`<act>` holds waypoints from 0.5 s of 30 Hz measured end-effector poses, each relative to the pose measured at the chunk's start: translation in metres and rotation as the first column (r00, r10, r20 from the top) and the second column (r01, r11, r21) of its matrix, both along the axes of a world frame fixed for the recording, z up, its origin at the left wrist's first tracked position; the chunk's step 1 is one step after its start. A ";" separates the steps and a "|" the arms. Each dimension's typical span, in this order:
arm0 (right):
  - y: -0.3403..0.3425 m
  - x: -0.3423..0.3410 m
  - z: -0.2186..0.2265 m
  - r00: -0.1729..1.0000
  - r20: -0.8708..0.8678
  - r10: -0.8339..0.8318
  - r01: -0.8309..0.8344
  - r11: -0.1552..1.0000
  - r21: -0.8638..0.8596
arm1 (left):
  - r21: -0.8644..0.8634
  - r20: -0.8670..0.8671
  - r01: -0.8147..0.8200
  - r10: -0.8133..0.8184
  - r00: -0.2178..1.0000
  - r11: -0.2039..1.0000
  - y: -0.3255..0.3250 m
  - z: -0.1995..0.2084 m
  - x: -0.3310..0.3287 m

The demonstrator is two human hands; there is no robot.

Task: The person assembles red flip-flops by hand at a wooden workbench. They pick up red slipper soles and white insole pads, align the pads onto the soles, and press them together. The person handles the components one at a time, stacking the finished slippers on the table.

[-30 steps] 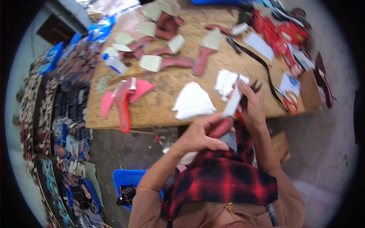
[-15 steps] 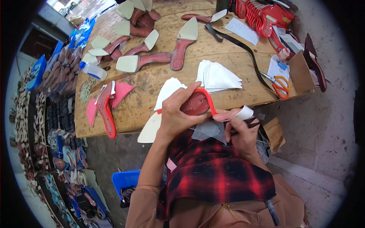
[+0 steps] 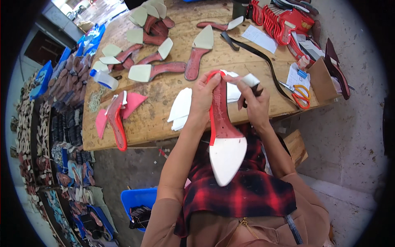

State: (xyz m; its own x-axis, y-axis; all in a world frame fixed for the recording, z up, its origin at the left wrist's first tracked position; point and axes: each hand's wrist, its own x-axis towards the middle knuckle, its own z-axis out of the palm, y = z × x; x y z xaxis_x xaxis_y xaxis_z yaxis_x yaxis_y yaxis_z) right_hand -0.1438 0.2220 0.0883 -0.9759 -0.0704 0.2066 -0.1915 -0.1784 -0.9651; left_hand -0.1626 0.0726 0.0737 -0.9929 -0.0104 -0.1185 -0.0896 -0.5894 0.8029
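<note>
My left hand [image 3: 201, 99] is closed round the heel end of a shoe insole [image 3: 224, 113], reddish-brown with a pointed cream toe. The toe points down toward my lap. A bright red strip [image 3: 212, 123] runs along the insole's left edge and up round the heel. My right hand [image 3: 256, 103] is closed on a hammer-like tool [image 3: 250, 80] with a pale, wide head and a dark handle. Its fingertips reach to the heel's right side, by the strip; whether they also pinch the strip I cannot tell. White fabric pieces [image 3: 181, 108] lie beneath, beside my left wrist.
Several insoles [image 3: 168, 68] lie across the wooden table [image 3: 156, 92]. At left are a red-edged insole [image 3: 116, 119] on pink pieces and a bottle [image 3: 105, 79]. Orange-handled scissors [image 3: 301, 96], a black strap [image 3: 267, 61] and a cardboard box [image 3: 323, 82] sit at right. Shoe-filled shelves stand left.
Both hands have risen away from me over the table. The insole has turned so its full length shows, toe toward me. The pale-headed tool moved up and left with my right hand.
</note>
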 end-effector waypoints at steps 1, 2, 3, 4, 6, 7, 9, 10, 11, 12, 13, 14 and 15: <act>0.001 0.015 -0.003 1.000 0.013 0.011 -0.011 1.000 0.005 | 0.008 0.001 -0.041 0.041 0.999 0.999 0.000 -0.005 0.003; 0.009 0.028 -0.009 0.997 0.036 0.075 -0.077 0.994 0.077 | 0.012 0.024 -0.077 0.077 0.997 0.997 0.001 -0.009 0.006; 0.012 0.038 -0.011 0.995 0.035 0.093 -0.096 0.990 0.099 | -0.002 0.028 -0.089 0.089 0.996 0.996 0.002 -0.013 0.007; 0.014 0.048 -0.014 0.993 0.035 0.109 -0.113 0.986 0.120 | -0.015 0.032 -0.100 0.100 0.994 0.995 0.002 -0.019 0.008; 0.025 0.055 -0.013 0.979 0.065 0.195 -0.203 0.961 0.188 | -0.038 0.045 -0.126 0.128 0.991 0.991 0.005 -0.027 0.008; 0.028 0.056 -0.015 0.976 0.070 0.204 -0.214 0.957 0.196 | -0.042 0.056 -0.146 0.148 0.987 0.988 0.008 -0.031 0.008; 0.034 0.051 -0.020 0.965 0.090 0.248 -0.260 0.951 0.166 | -0.036 0.110 -0.167 0.170 0.979 0.985 0.012 -0.032 0.007; 0.037 0.048 -0.025 0.952 0.106 0.286 -0.298 0.945 0.132 | -0.022 0.158 -0.177 0.178 0.971 0.984 0.013 -0.032 0.006; 0.040 0.044 -0.030 0.938 0.122 0.325 -0.338 0.936 0.103 | -0.003 0.205 -0.192 0.189 0.960 0.981 0.013 -0.033 0.006; 0.044 0.044 -0.034 0.908 0.165 0.386 -0.391 0.920 0.003 | 0.087 0.271 -0.192 0.163 0.949 0.977 0.013 -0.038 0.005; 0.045 0.044 -0.040 0.879 0.168 0.447 -0.449 0.893 -0.025 | 0.176 0.333 -0.199 0.132 0.933 0.964 0.010 -0.046 0.003; 0.045 0.042 -0.049 0.843 0.130 0.523 -0.526 0.850 -0.010 | 0.264 0.389 -0.213 0.098 0.916 0.941 0.007 -0.052 0.000; 0.041 0.041 -0.060 0.805 0.068 0.589 -0.593 0.804 0.049 | 0.334 0.342 -0.200 0.079 0.936 0.921 0.000 -0.054 -0.006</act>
